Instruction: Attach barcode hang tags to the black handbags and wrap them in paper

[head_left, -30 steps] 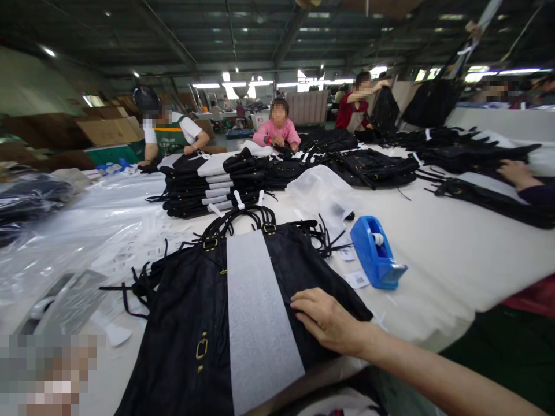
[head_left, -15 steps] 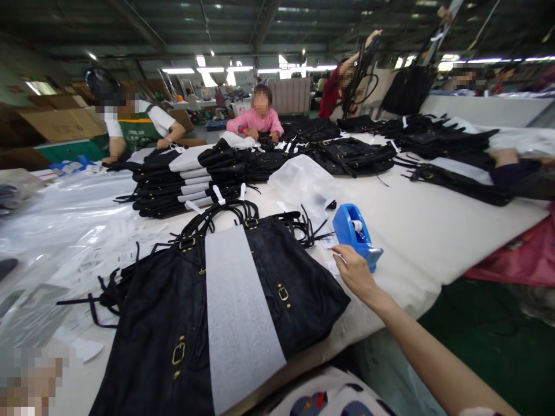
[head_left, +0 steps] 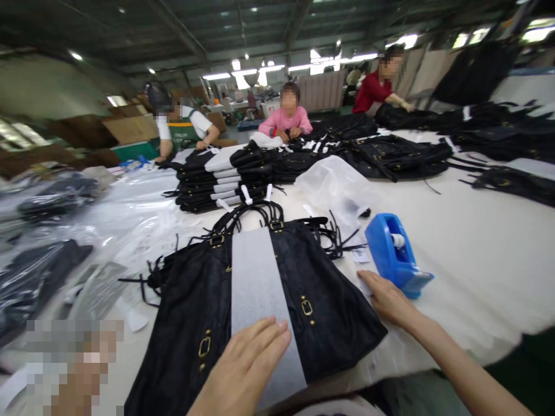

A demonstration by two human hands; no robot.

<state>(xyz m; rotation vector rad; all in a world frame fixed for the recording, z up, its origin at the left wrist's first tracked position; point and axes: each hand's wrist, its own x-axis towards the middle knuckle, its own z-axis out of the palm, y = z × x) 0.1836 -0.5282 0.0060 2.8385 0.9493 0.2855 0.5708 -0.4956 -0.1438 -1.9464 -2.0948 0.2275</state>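
A black bag [head_left: 195,312] with gold buckles lies flat on the table right in front of me, with a white paper strip [head_left: 260,294] laid down its middle. My left hand [head_left: 247,364] rests flat on the near end of that strip, fingers stretched out. My right hand [head_left: 385,297] lies on the white table surface just right of the bag's edge, fingers extended over a small paper tag, close beside a blue tape dispenser [head_left: 394,254]. Whether it grips the tag I cannot make out.
A stack of black bags with white strips [head_left: 217,179] sits behind, more bags [head_left: 390,153] farther right. A clear plastic bag [head_left: 338,188] lies past the dispenser. Plastic sheeting [head_left: 108,219] covers the left. Three people work at the table's far side. The table edge [head_left: 498,346] drops off at right.
My left hand has come into view and settled on the white strip. My right hand went from the bag to the tape dispenser, then down to the table beside it.
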